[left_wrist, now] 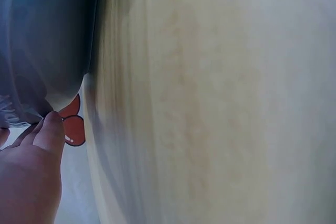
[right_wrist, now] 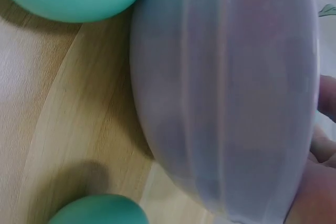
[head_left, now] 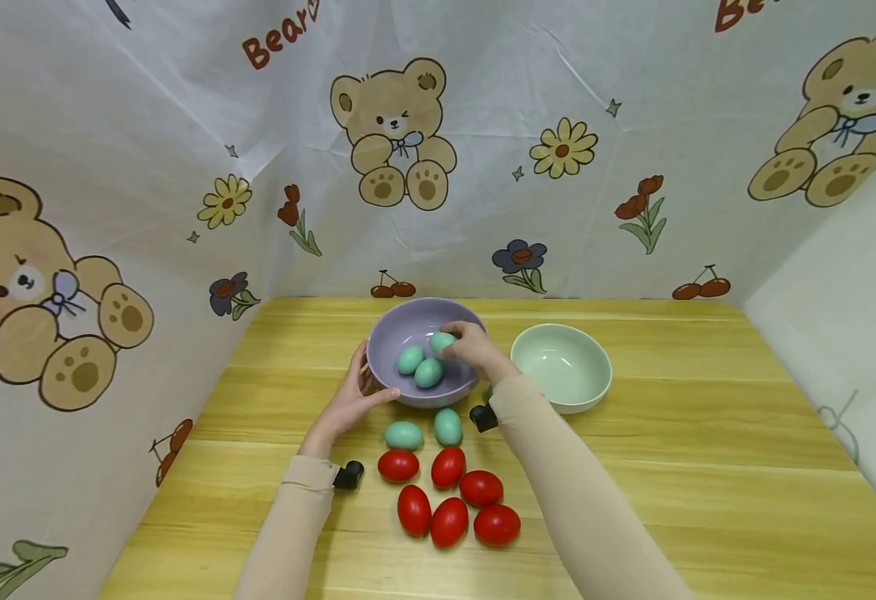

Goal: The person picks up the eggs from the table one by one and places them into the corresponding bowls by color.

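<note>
A purple bowl [head_left: 422, 400] stands on the wooden table, and my left hand [head_left: 347, 407] grips its left side, thumb at the front rim. In the left wrist view the fingertips [left_wrist: 51, 127] lie against the bowl's wall. My right hand [head_left: 475, 348] reaches over the right rim and pinches a green egg [head_left: 441, 341] inside the bowl. Two more green eggs, one at the left [head_left: 411, 360] and one nearer [head_left: 428, 372], lie in the bowl. In the right wrist view the bowl's outer wall [right_wrist: 226, 98] hides most of that hand and the pinched egg.
In front of the bowl lie two green eggs [head_left: 448, 427]; another is mostly hidden by the right wrist. Several red eggs [head_left: 448, 522] are grouped nearer, between the forearms. A light green bowl [head_left: 565, 367], with nothing in it, stands to the right. Bear-printed cloth [head_left: 483, 167] hangs behind.
</note>
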The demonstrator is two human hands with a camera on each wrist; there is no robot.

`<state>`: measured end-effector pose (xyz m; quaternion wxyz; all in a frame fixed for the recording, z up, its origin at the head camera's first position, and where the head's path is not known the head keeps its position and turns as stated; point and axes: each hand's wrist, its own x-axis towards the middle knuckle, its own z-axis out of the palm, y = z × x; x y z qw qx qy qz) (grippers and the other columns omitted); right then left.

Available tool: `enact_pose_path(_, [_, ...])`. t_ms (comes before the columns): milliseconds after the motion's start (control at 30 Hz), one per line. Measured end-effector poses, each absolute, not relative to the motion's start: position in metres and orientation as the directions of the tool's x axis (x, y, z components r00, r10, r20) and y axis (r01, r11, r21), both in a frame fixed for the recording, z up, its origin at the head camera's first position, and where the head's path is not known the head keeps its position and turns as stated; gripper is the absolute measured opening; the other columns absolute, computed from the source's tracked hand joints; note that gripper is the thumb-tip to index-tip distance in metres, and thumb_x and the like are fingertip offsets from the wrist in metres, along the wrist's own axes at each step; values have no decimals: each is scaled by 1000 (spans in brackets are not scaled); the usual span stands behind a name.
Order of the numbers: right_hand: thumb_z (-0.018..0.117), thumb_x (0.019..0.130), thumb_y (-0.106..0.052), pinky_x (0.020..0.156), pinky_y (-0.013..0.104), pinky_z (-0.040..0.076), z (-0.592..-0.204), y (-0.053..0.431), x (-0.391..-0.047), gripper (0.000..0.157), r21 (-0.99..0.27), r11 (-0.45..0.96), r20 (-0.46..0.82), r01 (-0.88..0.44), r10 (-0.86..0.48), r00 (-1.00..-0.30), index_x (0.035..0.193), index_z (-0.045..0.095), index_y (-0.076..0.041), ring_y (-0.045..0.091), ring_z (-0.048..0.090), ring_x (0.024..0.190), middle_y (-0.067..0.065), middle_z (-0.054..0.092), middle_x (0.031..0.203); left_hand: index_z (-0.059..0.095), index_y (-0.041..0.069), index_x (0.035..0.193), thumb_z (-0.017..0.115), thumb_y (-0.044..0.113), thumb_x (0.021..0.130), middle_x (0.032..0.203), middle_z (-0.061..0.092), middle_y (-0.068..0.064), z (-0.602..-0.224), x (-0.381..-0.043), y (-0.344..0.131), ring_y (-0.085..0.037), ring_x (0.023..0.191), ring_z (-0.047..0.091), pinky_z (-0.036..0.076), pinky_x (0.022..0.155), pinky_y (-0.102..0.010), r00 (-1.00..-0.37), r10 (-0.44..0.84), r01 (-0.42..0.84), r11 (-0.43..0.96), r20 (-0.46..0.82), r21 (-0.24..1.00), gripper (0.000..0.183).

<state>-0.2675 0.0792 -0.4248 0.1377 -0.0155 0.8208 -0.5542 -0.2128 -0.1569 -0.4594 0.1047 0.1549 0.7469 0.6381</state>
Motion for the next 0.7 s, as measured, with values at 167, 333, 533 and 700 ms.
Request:
enact_pose_path(167, [70,77,-1,99,38,38,-428,74,-271,51,-849,516,-204,115,-119,-972,125,53,2,29,48,112,18,53,125,-5,12,149,71,9,82,151,3,-20,-459,-212,-156,-37,135,14,18,109,-45,-929,368,103,137,45,985,101])
enact_pose_path(333, [72,76,-3,95,36,41,-429,68,-273,51,-785,599,-227,155,-46,-973,124,54,3,28,50,108,18,55,121,-5,8,148,71,8,82,151,4,-22,-457,-213,-155,-38,135,14,17,109,-47,-925,376,112,130,56,985,100])
enact_pose_path(533, [72,75,-3,94,35,42,-428,65,-274,50,-751,632,-257,193,-10,-966,122,55,3,28,51,108,19,56,120,-4,8,148,71,7,82,150,4,-23,-457,-213,-156,-40,135,14,18,109,-46,-926,373,116,130,60,985,100])
enact_pose_path(700, [72,74,-3,93,34,43,-427,64,-274,47,-725,664,-269,183,-28,-963,119,58,2,28,51,109,17,58,117,-4,9,148,72,10,82,151,4,-22,-457,-213,-157,-39,135,15,18,109,-45,-928,369,112,144,51,983,101])
